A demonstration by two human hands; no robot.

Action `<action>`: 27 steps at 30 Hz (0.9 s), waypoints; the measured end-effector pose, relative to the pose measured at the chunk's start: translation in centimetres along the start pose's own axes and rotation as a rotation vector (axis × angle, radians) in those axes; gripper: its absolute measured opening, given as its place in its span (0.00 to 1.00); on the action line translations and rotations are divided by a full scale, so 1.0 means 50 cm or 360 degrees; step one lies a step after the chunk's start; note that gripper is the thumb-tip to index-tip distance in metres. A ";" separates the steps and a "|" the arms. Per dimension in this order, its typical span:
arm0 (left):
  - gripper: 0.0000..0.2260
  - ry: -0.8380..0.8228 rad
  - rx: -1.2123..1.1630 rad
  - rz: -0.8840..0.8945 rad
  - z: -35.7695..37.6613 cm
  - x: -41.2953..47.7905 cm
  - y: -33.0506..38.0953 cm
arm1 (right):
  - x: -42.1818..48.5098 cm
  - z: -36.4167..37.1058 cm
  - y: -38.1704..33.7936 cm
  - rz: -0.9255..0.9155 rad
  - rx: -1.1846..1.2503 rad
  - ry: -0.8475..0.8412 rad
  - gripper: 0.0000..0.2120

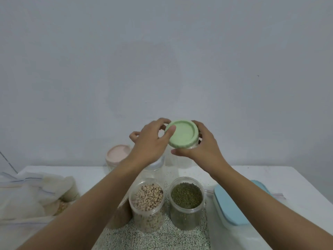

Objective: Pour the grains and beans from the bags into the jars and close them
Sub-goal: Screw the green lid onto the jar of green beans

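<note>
Left hand [149, 143]: grip closed on green lid [183, 135], thumb on top edge, fingers curled over far rim. Right hand [203, 147]: grip wrapped round tall jar [180, 161] just under lid, thumb in front. Lid flat on jar mouth, between both grips, axis upright; next move probably turn about this vertical axis, left turning, right bracing. Nearer on surface [270, 177]: bean jar [147, 201] and green-grain jar [186, 197], both uncovered. Bags [32, 192] far left.
</note>
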State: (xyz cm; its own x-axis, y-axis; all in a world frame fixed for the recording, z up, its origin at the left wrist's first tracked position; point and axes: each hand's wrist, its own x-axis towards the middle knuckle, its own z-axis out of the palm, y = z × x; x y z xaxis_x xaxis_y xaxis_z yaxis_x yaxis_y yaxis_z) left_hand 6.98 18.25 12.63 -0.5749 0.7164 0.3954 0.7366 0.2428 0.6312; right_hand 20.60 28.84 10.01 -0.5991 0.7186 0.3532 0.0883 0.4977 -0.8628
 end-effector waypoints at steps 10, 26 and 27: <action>0.11 0.0167 -0.0955 -0.0068 -0.142 -0.149 0.035 | -0.110 -0.005 -0.166 -0.0249 0.0142 -0.0257 0.37; 0.28 -0.0449 -0.1057 -0.0430 -0.187 -0.423 -0.198 | -0.278 0.194 -0.133 -0.0039 -0.0060 -0.1130 0.41; 0.30 -0.0476 -0.1085 -0.0455 -0.183 -0.428 -0.213 | -0.280 0.204 -0.131 -0.0015 -0.0093 -0.1146 0.41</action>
State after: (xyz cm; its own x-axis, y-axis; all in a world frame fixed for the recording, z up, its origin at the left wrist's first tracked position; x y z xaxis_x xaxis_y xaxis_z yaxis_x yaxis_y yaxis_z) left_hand 8.17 -5.67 3.56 -0.5175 0.8554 0.0218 0.1395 0.0592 0.9885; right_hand 20.28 10.55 7.03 -0.9740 0.2260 0.0172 0.1110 0.5420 -0.8330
